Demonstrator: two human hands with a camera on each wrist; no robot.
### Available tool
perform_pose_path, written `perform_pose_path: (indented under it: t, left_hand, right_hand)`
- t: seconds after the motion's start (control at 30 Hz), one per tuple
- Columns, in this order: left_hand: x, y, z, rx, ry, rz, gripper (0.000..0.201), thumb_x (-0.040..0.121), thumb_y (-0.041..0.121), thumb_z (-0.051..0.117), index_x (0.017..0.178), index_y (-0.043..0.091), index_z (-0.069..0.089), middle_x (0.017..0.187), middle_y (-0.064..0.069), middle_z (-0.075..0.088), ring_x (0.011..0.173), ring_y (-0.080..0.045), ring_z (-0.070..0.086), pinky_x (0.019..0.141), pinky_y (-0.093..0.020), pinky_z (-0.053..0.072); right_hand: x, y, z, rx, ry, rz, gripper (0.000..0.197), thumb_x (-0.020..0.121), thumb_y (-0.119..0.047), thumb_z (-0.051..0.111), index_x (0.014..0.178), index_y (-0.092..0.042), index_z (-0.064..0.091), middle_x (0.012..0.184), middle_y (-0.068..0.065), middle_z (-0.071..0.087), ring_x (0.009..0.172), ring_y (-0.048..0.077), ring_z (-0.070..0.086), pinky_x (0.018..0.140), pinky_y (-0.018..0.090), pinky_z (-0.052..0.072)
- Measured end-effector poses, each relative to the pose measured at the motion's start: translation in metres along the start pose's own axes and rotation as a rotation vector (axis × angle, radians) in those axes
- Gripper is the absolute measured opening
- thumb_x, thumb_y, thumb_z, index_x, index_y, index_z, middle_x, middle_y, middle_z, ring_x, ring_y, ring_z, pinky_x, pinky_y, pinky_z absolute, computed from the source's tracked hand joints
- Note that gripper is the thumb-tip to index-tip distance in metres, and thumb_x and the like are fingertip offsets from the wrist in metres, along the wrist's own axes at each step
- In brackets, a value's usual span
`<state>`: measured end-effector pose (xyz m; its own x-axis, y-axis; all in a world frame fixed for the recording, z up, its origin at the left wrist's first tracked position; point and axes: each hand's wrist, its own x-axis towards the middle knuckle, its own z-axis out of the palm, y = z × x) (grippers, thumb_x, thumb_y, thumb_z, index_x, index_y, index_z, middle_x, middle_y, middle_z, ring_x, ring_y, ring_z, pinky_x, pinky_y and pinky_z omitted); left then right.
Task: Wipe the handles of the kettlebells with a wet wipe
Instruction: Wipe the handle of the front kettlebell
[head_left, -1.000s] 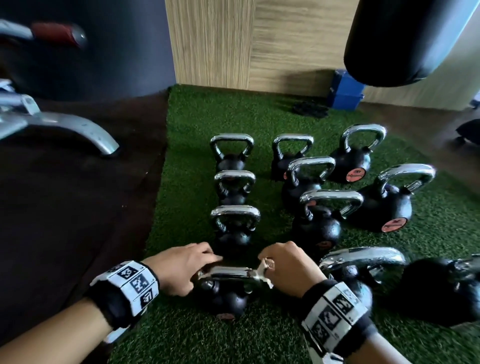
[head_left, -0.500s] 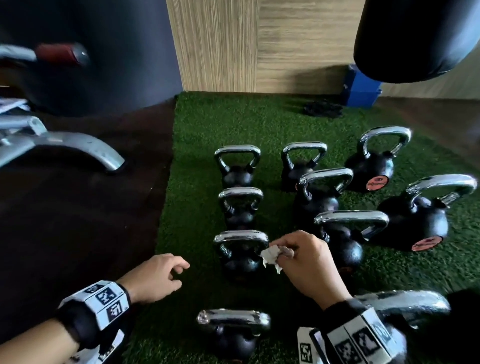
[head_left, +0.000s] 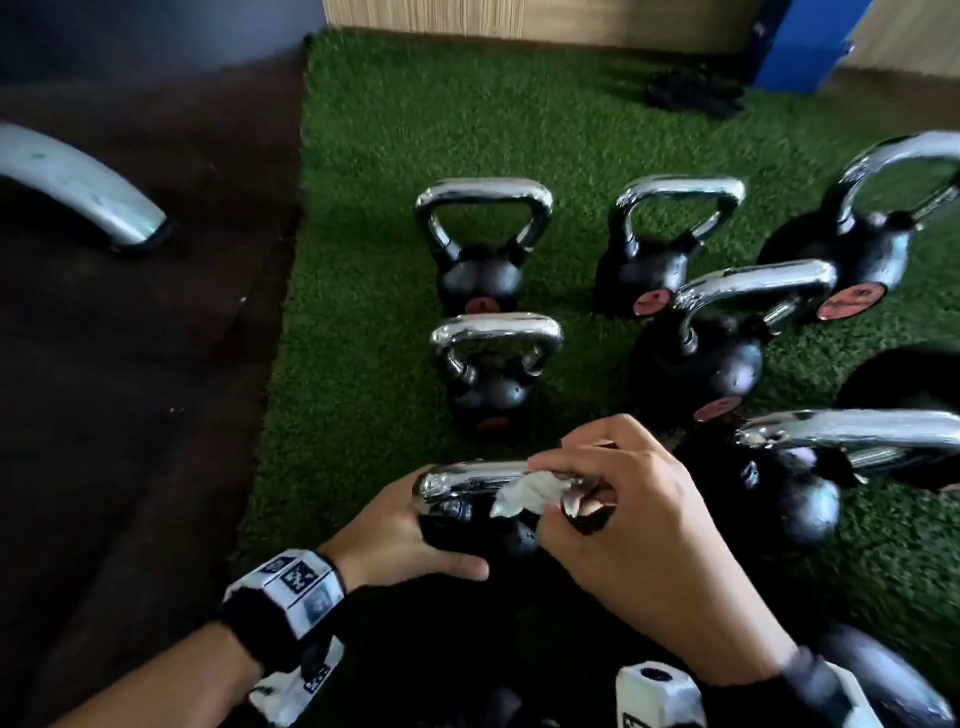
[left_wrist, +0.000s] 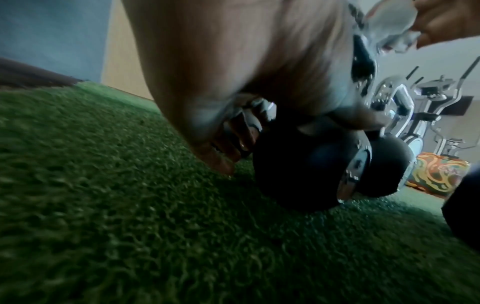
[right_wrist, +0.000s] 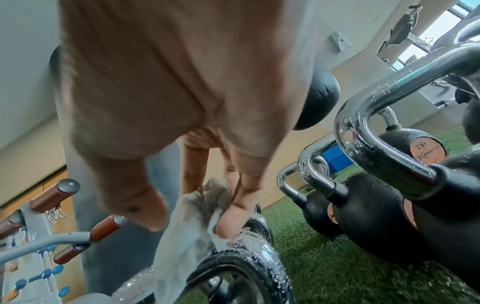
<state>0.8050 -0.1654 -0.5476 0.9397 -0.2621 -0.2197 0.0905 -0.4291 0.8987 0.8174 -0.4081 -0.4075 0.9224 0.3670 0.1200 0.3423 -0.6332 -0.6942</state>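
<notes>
Since half a second ago, both hands have been brought onto the nearest kettlebell (head_left: 467, 525) of the left column; the left hand, then idle above the turf, is now set against it.

Head view: the left hand (head_left: 400, 530) is curled round the left end of the chrome handle (head_left: 467, 480), apparently to steady the bell. The wet wipe (head_left: 524, 493) is pinched in the right hand (head_left: 634, 525) and pressed on the handle's middle. Further kettlebells (head_left: 485, 249) stand behind on the green turf (head_left: 363, 260). Round reddish labels are seen on several; no writing is legible.

Left wrist view: the fingers (left_wrist: 228, 144) are wrapped at the handle's base above the black ball (left_wrist: 298, 168). Blur hides detail.

Right wrist view: the wipe (right_wrist: 187, 232) is held between thumb and fingertips (right_wrist: 231, 218) against the droplet-covered handle (right_wrist: 249, 246). A label (right_wrist: 427, 150) on a neighbouring bell carries marks too blurred to be read.
</notes>
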Motion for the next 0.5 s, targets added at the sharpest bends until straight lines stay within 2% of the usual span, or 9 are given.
perform_pose_path:
  t: [0.1, 0.2, 0.3, 0.37, 0.43, 0.5]
  left_hand:
    - [0.009, -0.003, 0.014, -0.103, 0.021, 0.036, 0.094, 0.065, 0.039, 0.099, 0.146, 0.036, 0.053, 0.144, 0.021, 0.06, 0.138, 0.0, 0.051, 0.118, -0.025, 0.038]
    - [0.012, -0.011, 0.018, -0.132, 0.033, 0.063, 0.091, 0.068, 0.034, 0.098, 0.148, 0.029, 0.053, 0.143, 0.019, 0.062, 0.137, 0.0, 0.053, 0.116, -0.02, 0.039]
    - [0.013, -0.017, 0.018, -0.173, 0.03, 0.066, 0.083, 0.07, 0.033, 0.098, 0.142, 0.034, 0.058, 0.139, 0.018, 0.065, 0.133, -0.001, 0.057, 0.11, -0.017, 0.043]
    - [0.011, -0.018, 0.019, -0.183, 0.032, 0.077, 0.078, 0.069, 0.035, 0.098, 0.138, 0.04, 0.061, 0.137, 0.018, 0.067, 0.131, -0.001, 0.058, 0.107, -0.014, 0.045]
    - [0.011, -0.017, 0.018, -0.168, 0.03, 0.085, 0.077, 0.068, 0.041, 0.097, 0.136, 0.045, 0.061, 0.135, 0.019, 0.067, 0.131, 0.0, 0.058, 0.108, -0.018, 0.046]
    - [0.012, -0.018, 0.018, -0.152, 0.032, 0.075, 0.077, 0.066, 0.048, 0.097, 0.134, 0.044, 0.062, 0.134, 0.019, 0.067, 0.131, 0.0, 0.058, 0.112, -0.03, 0.046]
  right_hand:
    - [0.0, -0.004, 0.003, -0.05, 0.014, 0.019, 0.023, 0.075, -0.029, 0.079, 0.097, -0.036, 0.079, 0.107, -0.014, 0.053, 0.088, 0.0, 0.062, 0.078, 0.004, 0.045]
    - [0.006, -0.009, 0.008, -0.085, 0.097, -0.033, 0.024, 0.079, -0.019, 0.082, 0.102, -0.028, 0.08, 0.101, -0.012, 0.059, 0.084, -0.001, 0.061, 0.079, 0.008, 0.046]
    - [0.009, -0.012, 0.012, -0.078, 0.1, -0.091, 0.038, 0.077, -0.012, 0.083, 0.111, -0.026, 0.074, 0.095, -0.018, 0.065, 0.084, -0.004, 0.062, 0.078, 0.008, 0.047]
    - [0.01, -0.014, 0.014, -0.073, 0.081, -0.098, 0.036, 0.075, -0.012, 0.084, 0.107, -0.025, 0.073, 0.096, -0.018, 0.068, 0.087, -0.006, 0.063, 0.079, 0.011, 0.05]
    - [0.013, -0.014, 0.016, -0.077, 0.087, -0.134, 0.028, 0.074, -0.008, 0.084, 0.1, -0.019, 0.077, 0.1, -0.012, 0.068, 0.087, -0.002, 0.064, 0.08, 0.015, 0.052]
    - [0.017, -0.018, 0.021, -0.106, 0.051, -0.176, 0.022, 0.077, -0.005, 0.081, 0.095, -0.017, 0.08, 0.099, -0.01, 0.067, 0.085, 0.001, 0.064, 0.078, 0.014, 0.052]
